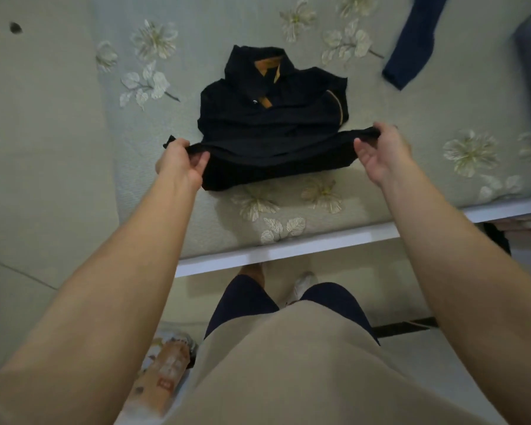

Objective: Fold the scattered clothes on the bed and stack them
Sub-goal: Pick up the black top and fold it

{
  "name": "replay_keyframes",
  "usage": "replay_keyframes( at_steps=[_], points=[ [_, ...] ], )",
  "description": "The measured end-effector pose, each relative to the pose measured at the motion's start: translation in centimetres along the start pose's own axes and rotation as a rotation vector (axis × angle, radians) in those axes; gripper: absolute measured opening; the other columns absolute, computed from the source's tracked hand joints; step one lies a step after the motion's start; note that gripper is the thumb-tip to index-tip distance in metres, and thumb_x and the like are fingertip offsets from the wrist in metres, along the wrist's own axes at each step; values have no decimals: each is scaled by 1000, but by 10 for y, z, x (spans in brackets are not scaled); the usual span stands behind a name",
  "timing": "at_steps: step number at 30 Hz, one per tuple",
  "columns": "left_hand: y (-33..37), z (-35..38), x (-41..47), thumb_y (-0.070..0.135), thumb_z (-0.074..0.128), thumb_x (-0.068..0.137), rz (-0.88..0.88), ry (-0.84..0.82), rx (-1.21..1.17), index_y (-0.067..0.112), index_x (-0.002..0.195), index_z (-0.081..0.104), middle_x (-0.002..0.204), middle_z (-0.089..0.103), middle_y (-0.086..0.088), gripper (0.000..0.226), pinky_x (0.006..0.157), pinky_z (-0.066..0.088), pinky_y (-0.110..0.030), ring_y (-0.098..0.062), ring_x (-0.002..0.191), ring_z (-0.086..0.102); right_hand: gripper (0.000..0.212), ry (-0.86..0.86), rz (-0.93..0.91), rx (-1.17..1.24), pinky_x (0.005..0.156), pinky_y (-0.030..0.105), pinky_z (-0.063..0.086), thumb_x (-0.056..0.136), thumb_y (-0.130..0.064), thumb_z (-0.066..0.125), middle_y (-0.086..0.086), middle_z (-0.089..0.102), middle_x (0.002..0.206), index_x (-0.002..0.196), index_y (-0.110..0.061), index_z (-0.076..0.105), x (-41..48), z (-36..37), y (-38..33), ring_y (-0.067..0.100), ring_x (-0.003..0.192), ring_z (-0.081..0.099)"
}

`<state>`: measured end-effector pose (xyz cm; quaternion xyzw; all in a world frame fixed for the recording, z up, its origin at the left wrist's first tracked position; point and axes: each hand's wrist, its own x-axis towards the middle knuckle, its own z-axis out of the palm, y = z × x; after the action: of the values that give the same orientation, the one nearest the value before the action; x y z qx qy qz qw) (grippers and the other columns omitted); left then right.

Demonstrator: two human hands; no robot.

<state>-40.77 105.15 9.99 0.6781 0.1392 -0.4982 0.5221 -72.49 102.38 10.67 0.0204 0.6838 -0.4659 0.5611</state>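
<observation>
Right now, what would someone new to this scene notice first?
A black shirt with tan trim lies mid-bed, collar away; the left hand and the right hand each pinch its near edge, holding it taut. A navy garment lies at the far right of the floral bedspread.

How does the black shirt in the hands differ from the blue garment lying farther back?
The black shirt has tan trim at its collar; the blue garment looks plain. The left hand and right hand grip the black shirt's edge, while the blue garment lies untouched. Both rest on the floral bedspread.
</observation>
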Motion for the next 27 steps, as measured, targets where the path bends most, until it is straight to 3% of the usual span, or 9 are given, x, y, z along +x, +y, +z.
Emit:
replay_keyframes(
  at_steps=[3, 8, 13, 19, 22, 24, 27],
  points=[
    [21, 25, 21, 10, 57, 97, -52, -45, 33, 1, 120, 57, 106, 68, -19, 25, 56, 60, -34, -27, 87, 72, 14, 10, -9, 9, 64, 24, 59, 99, -17, 59, 18, 67, 108, 106, -5, 60, 12, 42, -11, 25, 93, 71],
    [43, 72, 75, 10, 59, 97, -35, -49, 35, 1, 117, 58, 105, 69, -19, 23, 69, 63, -37, -27, 88, 72, 18, 36, 3, 101, 73, 27, 62, 99, -20, 59, 14, 68, 107, 113, -7, 60, 61, 103, -14, 22, 94, 71],
    [52, 117, 148, 6, 59, 96, 3, -23, -63, -3, 119, 58, 101, 67, -22, 25, 57, 60, -33, -30, 85, 72, 28, 12, -22, 202, 68, 27, 61, 98, -20, 61, 15, 66, 112, 121, -4, 60, 147, 150, -11, 25, 93, 71],
    [51, 159, 214, 6, 58, 95, 94, -45, -122, -6, 118, 59, 94, 62, -20, 26, 57, 59, -31, -28, 80, 69, 20, -117, -75, 286, 60, 27, 57, 97, -12, 61, 13, 62, 83, 108, 5, 62, 238, 173, -16, 22, 62, 67],
    [49, 169, 237, 4, 57, 94, 170, -83, -159, -8, 120, 58, 91, 62, -21, 29, 60, 59, -29, -28, 78, 68, 17, -149, -113, 328, 56, 27, 56, 98, -8, 58, 13, 60, 79, 108, 5, 60, 267, 182, -17, 21, 54, 66],
    [41, 171, 250, 8, 58, 95, 219, -152, -163, -8, 129, 53, 101, 65, -23, 38, 69, 60, -31, -29, 89, 68, 28, -171, -111, 289, 59, 28, 58, 101, -13, 56, 14, 62, 87, 123, 4, 57, 280, 185, -13, 21, 64, 69],
    [15, 169, 254, 28, 57, 98, 353, -164, 124, 3, 139, 46, 133, 56, -17, 49, 94, 55, -29, -22, 119, 58, 51, -198, -147, -16, 84, 27, 60, 105, -30, 50, 12, 62, 124, 149, -6, 39, 284, 183, 7, 21, 108, 66]
  ],
)
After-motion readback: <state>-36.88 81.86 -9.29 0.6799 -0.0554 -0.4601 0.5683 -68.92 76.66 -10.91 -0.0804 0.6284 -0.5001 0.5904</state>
